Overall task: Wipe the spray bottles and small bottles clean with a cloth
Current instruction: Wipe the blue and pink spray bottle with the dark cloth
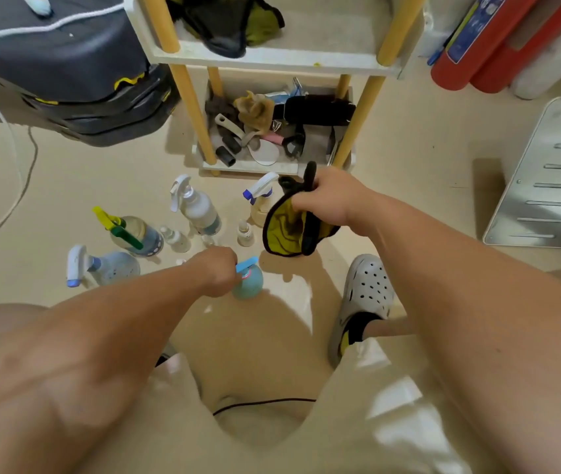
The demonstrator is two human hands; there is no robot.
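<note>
Several spray bottles stand on the beige floor. My left hand (219,274) grips the top of a round light-blue spray bottle (250,283). My right hand (327,198) holds a yellow cloth with black edging (286,230) that hangs down above the floor. Behind the cloth is a cream bottle with a white and blue trigger (261,203). Further left stand a clear bottle with a white trigger (200,208), one with a yellow and green trigger (133,234) and a white-blue one (101,268). Two small bottles (176,238) (245,233) stand between them.
A white shelf unit with yellow posts (272,56) stands behind the bottles, its bottom tray (255,167) full of odds and ends. A dark case (67,63) and white cable (9,131) lie left. A metal rack (546,179) is right. My grey clog (368,292) rests near the blue bottle.
</note>
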